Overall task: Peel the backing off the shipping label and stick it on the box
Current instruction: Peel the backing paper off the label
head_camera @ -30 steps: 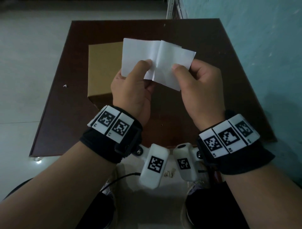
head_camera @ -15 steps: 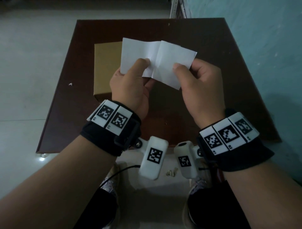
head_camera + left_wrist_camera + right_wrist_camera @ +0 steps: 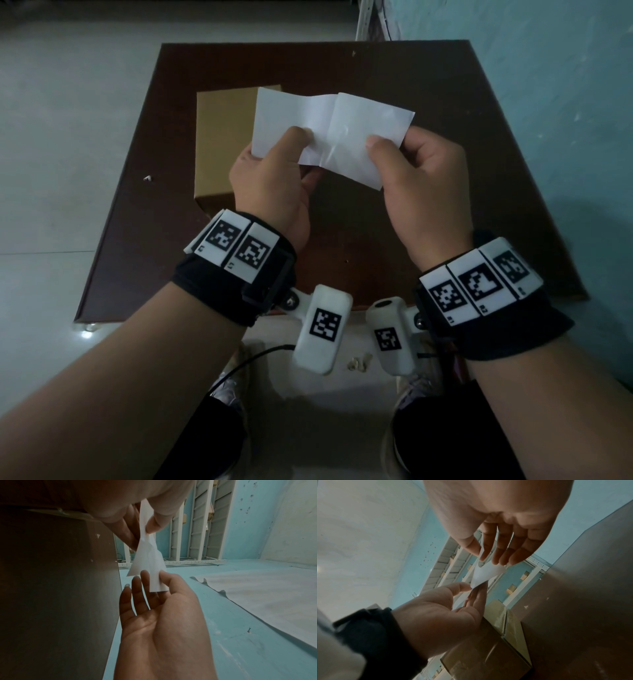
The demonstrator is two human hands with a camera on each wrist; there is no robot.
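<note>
Both hands are raised above the worktop [image 3: 445, 102], palms turned toward each other, w/ the white shipping label [image 3: 329, 133] stretched between them. Left hand [image 3: 270, 185] pinches the label's left part: thumb on the near face, fingers behind it. In the left wrist view the thumb and forefinger clamp the paper's lower edge while the other fingers [image 3: 137, 588] lie fairly straight & fanned out. Right hand [image 3: 424, 185] pinches the right part the same way, thumb on the near face, fingers tucked behind; the right wrist view shows the thumb and index meeting on the paper, remaining fingers [image 3: 508, 550] extended, only loosely bent. So both hands are clamped on the label, a short gap between them. The sheet has a vertical crease approx. at its middle, and the two halves sit at slightly different angles. Can't tell whether the backing has separated from the label at all.

Both forearms reach in from the near edge, wrists bent slightly upward, each w/ a black band carrying square-patterned markers.

The brown cardboard box [image 3: 226, 144] sits flat on the worktop, toward the left edge, below & behind the left hand; the label hangs in the air above it, not touching. The box's taped seam shows in the right wrist view.
</note>
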